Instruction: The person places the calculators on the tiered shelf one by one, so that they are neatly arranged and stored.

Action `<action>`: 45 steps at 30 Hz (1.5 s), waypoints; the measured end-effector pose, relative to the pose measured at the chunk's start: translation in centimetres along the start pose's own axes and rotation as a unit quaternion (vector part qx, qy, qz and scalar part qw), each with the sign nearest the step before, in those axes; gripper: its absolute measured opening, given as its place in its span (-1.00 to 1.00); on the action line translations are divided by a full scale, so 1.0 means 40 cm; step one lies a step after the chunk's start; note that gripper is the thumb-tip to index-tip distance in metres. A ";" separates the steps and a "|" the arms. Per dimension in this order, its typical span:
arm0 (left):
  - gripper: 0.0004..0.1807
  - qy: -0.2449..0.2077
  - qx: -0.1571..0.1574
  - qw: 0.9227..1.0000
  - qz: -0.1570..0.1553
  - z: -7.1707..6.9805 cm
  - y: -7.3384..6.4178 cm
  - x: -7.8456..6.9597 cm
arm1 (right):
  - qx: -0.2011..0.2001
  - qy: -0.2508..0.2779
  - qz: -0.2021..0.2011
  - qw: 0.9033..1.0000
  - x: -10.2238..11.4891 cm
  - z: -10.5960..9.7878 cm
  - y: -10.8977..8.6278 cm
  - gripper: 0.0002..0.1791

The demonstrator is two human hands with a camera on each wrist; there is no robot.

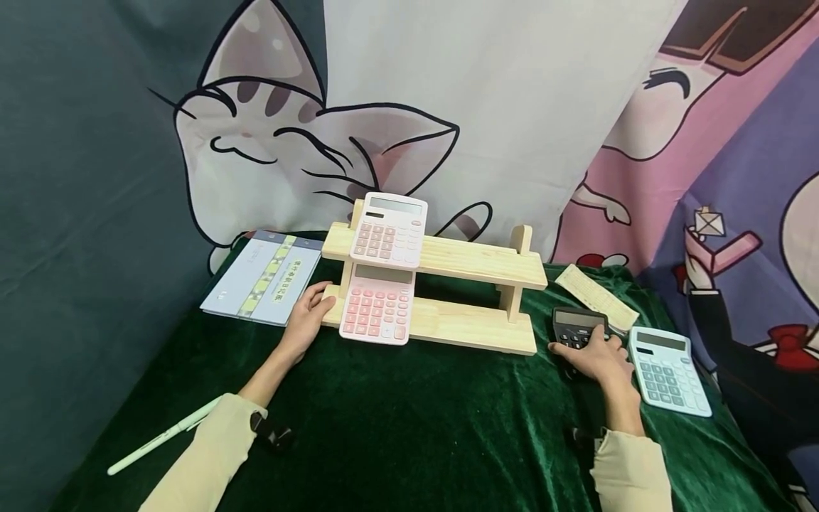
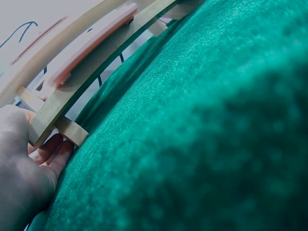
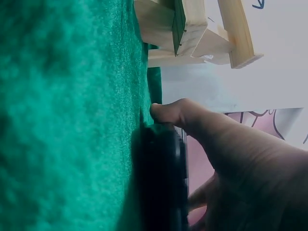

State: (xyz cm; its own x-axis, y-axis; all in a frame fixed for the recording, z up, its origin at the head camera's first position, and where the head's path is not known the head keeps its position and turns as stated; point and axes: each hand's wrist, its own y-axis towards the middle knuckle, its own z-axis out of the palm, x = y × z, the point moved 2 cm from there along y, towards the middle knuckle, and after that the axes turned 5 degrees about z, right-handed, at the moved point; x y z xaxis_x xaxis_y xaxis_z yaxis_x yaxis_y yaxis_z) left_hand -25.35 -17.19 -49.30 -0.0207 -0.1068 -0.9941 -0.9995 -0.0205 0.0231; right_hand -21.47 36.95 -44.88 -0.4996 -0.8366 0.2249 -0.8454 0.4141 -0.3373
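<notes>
A two-tier wooden rack [image 1: 473,331] stands in the middle of the green cloth. My left hand [image 1: 307,323] grips the left end of its lower board; in the left wrist view the fingers [image 2: 60,156] reach beneath that end. A white-and-pink calculator [image 1: 388,231] leans on the upper tier, and a pink calculator [image 1: 376,306] leans on the lower one. Right of the rack, my right hand [image 1: 601,359] holds a black calculator [image 1: 569,320] by its sides, thumb at the left edge. The hand covers part of its keys. In the right wrist view the calculator [image 3: 161,178] shows edge-on, close over the cloth.
A light blue calculator [image 1: 668,373] lies just right of my right hand, with a pale yellow paper slip [image 1: 595,295] behind. Left of the rack lies a grey-blue notebook [image 1: 256,274]. A pale green pen [image 1: 160,437] lies beside my left sleeve. Printed curtains [image 1: 499,85] hang behind.
</notes>
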 end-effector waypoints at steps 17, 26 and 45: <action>-0.42 -0.013 -0.001 1.000 -0.003 -0.004 -0.002 -0.004 | -0.074 0.053 -0.030 0.995 0.007 -0.010 -0.001 0.27; -0.43 -0.028 0.001 1.000 0.002 0.005 0.004 -0.005 | -0.123 0.114 -0.039 0.985 0.033 -0.073 -0.032 0.23; -0.42 -0.027 0.004 1.000 0.001 0.000 -0.001 -0.011 | -0.179 0.114 -0.176 0.961 0.259 -0.167 -0.128 0.16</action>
State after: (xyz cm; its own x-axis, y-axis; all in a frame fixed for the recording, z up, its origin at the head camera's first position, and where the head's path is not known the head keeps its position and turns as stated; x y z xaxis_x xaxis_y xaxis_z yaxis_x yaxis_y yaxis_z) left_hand -25.29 -17.16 -48.88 -0.0231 -0.0521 -0.9984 -0.9996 -0.0120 0.0238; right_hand -23.57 28.54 -34.73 -0.1655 -0.8643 0.4750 -0.9600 0.2514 0.1230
